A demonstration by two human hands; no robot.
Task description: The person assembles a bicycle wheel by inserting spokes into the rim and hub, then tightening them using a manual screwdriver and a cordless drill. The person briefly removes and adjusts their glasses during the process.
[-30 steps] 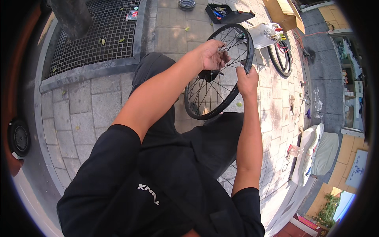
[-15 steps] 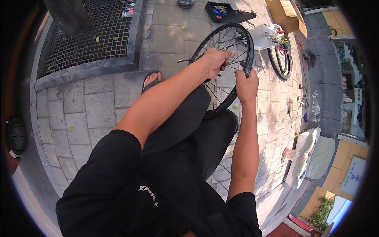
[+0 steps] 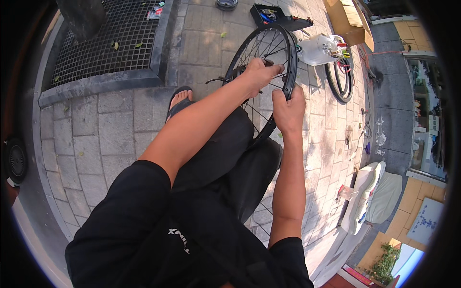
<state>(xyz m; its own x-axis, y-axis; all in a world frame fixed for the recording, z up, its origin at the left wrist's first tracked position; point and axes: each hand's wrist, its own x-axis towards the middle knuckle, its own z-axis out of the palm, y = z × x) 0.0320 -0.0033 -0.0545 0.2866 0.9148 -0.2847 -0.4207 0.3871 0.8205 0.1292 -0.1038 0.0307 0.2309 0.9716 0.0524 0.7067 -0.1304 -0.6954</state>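
A black spoked bicycle wheel stands tilted over my legs, its rim edge facing me and no tyre visible on it. My right hand is closed round the right side of the rim, thumb on the near face. Inside the rim, my left hand is closed among the spokes. A small dark bit shows at its fingertips, too small to name. The hub and part of the spokes are hidden behind my left hand and forearm.
Beyond the wheel lie an open black toolbox, a white container with tools, and a cardboard box. Loose tyres rest right of it. A metal tree grate is at far left, a pale cushion at right.
The wheel has shifted left and its rim now shows more edge-on. My right hand has moved left and slightly nearer with the rim. My left hand stays among the spokes, its pointing finger now bent.
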